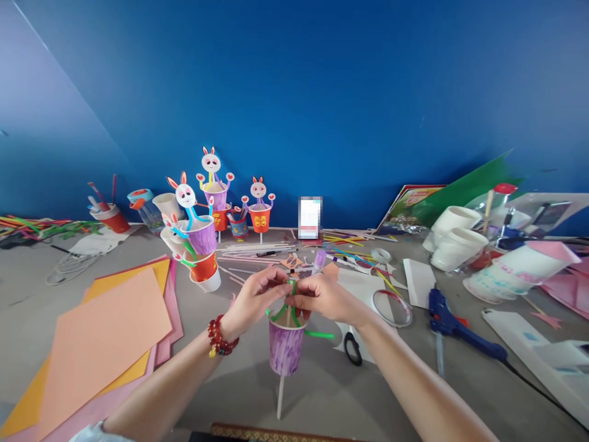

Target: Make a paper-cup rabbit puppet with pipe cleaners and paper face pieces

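Observation:
A purple-streaked paper cup [286, 351] hangs upright in front of me, and a pale stick [280, 399] sticks out below its base. Green pipe cleaners [317, 335] bend over its rim, one end reaching out to the right. Above the cup's mouth, my left hand [265, 288] pinches the upper part of the green pipe cleaner beside the stick's top. From the other side my right hand [322, 298] pinches the same spot, its thumb and fingers pressed together. The fingers partly hide the stick's tip.
Finished rabbit cups [200, 233] stand at the back left. Coloured paper sheets [105, 331] lie to the left. On the right are a blue glue gun [460, 328] with its cord, a tape roll [391, 308], black-handled scissors [353, 348] and white cups [460, 245]. Loose sticks lie behind my hands.

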A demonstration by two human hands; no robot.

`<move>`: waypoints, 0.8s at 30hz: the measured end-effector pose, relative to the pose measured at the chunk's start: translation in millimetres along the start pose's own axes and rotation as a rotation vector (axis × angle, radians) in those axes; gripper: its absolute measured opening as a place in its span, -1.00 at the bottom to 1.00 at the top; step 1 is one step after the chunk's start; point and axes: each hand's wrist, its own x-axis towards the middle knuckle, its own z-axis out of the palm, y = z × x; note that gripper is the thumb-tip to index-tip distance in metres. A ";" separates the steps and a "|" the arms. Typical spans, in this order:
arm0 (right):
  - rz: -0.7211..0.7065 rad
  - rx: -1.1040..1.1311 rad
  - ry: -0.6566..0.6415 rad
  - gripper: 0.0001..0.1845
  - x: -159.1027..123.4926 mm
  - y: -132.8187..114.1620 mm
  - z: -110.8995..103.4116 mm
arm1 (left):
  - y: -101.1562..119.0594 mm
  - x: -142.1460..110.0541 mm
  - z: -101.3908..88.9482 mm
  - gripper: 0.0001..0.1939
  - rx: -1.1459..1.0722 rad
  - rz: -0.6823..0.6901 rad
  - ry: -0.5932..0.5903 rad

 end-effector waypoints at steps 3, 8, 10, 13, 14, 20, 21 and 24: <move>-0.014 0.055 -0.026 -0.57 1.1 -0.2 -0.9 | -5.6 1.0 -0.2 -0.85 -0.168 -0.054 -0.007; -0.029 0.036 -0.065 -0.58 1.7 1.5 -0.3 | -19.5 0.7 0.6 -0.86 -0.579 -0.202 -0.046; -0.022 0.022 -0.067 -0.58 1.7 2.2 0.5 | -22.5 0.0 0.9 -0.87 -0.645 -0.213 -0.049; -0.015 0.015 -0.070 -0.57 1.8 3.0 1.0 | -24.1 -1.3 1.0 -0.87 -0.672 -0.214 -0.052; -0.013 0.014 -0.072 -0.57 1.9 3.1 0.6 | -24.2 -1.6 1.1 -0.87 -0.682 -0.218 -0.056; -0.062 -0.054 0.010 -0.60 1.9 3.0 -5.5 | -24.7 -1.7 2.9 -0.82 -0.594 -0.186 -0.051; -0.079 -0.049 0.018 -0.59 1.9 3.0 -6.1 | -24.9 -1.7 3.2 -0.82 -0.569 -0.180 -0.058; -0.135 -0.068 0.024 -0.57 2.9 3.1 -6.1 | -25.3 -1.9 3.6 -0.81 -0.555 -0.183 -0.057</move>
